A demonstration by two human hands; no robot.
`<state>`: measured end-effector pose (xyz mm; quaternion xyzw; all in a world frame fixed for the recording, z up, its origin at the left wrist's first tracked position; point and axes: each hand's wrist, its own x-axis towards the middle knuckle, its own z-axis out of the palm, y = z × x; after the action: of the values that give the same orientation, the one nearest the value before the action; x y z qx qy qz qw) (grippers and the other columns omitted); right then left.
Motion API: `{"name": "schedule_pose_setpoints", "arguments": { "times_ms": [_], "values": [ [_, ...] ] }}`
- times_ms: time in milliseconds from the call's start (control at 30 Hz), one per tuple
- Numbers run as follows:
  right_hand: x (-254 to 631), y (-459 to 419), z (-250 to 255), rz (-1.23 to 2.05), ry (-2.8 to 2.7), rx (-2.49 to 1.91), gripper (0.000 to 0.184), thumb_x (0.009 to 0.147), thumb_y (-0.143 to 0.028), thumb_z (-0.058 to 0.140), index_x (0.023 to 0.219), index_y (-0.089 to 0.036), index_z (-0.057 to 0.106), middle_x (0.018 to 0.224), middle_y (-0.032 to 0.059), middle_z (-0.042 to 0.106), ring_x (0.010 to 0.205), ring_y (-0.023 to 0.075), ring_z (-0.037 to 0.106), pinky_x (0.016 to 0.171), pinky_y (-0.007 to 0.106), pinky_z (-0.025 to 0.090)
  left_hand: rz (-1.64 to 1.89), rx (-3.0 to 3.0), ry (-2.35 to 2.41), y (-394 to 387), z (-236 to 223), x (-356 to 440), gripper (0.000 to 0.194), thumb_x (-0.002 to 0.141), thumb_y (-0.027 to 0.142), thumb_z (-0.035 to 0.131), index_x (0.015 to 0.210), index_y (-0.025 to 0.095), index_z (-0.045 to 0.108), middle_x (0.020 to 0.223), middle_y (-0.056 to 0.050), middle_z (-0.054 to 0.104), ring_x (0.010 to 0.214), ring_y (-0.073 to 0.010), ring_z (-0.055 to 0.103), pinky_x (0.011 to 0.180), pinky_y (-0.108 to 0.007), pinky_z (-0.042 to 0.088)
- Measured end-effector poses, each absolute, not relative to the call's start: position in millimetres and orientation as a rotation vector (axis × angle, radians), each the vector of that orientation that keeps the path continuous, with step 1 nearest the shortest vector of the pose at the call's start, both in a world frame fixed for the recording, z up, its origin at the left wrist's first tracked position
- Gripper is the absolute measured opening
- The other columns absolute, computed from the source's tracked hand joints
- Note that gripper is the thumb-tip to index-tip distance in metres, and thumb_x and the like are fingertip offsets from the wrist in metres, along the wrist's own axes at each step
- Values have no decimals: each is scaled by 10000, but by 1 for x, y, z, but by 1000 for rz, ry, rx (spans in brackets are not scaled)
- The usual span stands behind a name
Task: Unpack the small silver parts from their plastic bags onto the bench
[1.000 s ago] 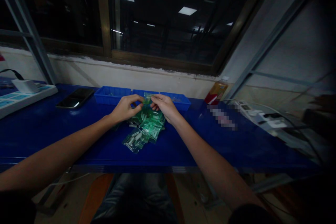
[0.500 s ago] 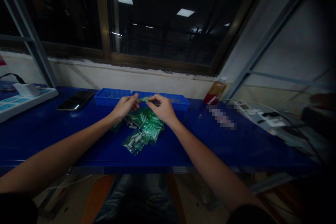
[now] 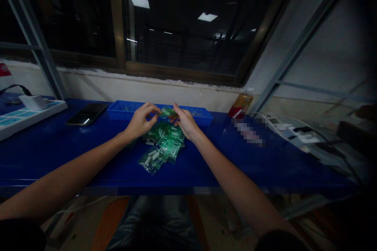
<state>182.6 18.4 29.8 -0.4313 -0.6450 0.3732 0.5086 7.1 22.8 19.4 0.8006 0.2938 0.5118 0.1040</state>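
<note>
A shallow blue tray point(image 3: 120, 110) sits on the blue table point(image 3: 59, 141) just beyond both hands, with a second blue tray point(image 3: 200, 114) joined at its right end; each holds only a few small pale pieces, too dim to identify. Directly beneath and just nearer than the hands lies a heap of green packets point(image 3: 163, 145), each clear green sleeve holding pale stick-like parts. Compared with half a second ago, the hands have lifted slightly and drawn closer together, and the packet between them now shows as a crumpled green patch rather than a thin edge-on strip; the heap, trays and phone are unchanged. The left hand point(image 3: 140, 120) is curled, thumb and forefinger pinched on the left end of a single green packet point(image 3: 167, 112). The right hand point(image 3: 184, 120) is partly closed, fingertips gripping the right end of the same packet. That packet hangs between the two hands, above the heap and in front of the tray rim. A dark phone point(image 3: 86, 113) lies flat well to the left of the left hand. A bottle with a red label point(image 3: 240, 106) stands well to the right of the right hand, by the wall.
</note>
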Motion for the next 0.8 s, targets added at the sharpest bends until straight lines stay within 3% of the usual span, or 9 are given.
{"name": "schedule_pose_setpoints", "arguments": {
  "times_ms": [167,267,400,467,600,700,800],
  "values": [
    [182,20,27,866,-1510,-1006,239,702,-393,589,773,-166,576,620,-22,533,524,79,468,461,191,368,1488,2469,935,21,18,10,194,759,136,477,864,181,634,910,-61,520,906,-181,501,801,-328,415],
    [181,23,25,775,-1511,-977,186,705,-333,569,809,-178,559,672,-17,546,562,93,494,468,197,393,1408,2194,1067,22,21,11,195,781,262,493,858,162,642,851,-62,559,808,-178,522,707,-299,426],
    [181,23,25,595,-1659,-906,118,725,-256,534,810,-185,573,764,3,567,704,121,537,591,237,452,1123,1640,1047,22,25,12,502,826,524,345,777,129,649,684,-65,589,605,-148,520,538,-254,389],
    [180,20,26,501,-1775,-862,82,725,-197,527,770,-185,593,803,13,558,804,134,542,695,269,461,1054,1463,1022,21,25,12,558,812,575,324,728,122,640,668,-72,586,564,-134,508,487,-235,360],
    [178,13,26,391,-1896,-859,155,696,-83,511,687,-188,625,992,44,469,995,158,497,839,321,439,1130,1402,990,21,23,13,274,716,415,588,739,141,590,684,-29,570,552,-96,492,482,-204,342],
    [177,14,23,308,-1890,-952,203,692,-62,509,704,-200,657,1076,55,407,1018,170,471,896,362,409,1232,1452,938,21,24,13,197,690,270,617,850,174,555,664,11,535,518,-75,466,472,-196,327],
    [178,17,22,340,-1826,-1047,141,699,-152,573,777,-206,679,1083,66,415,993,178,472,833,349,434,1353,1563,874,21,25,12,205,682,227,608,867,181,533,727,16,530,528,-71,467,474,-198,342]
  ]
}}
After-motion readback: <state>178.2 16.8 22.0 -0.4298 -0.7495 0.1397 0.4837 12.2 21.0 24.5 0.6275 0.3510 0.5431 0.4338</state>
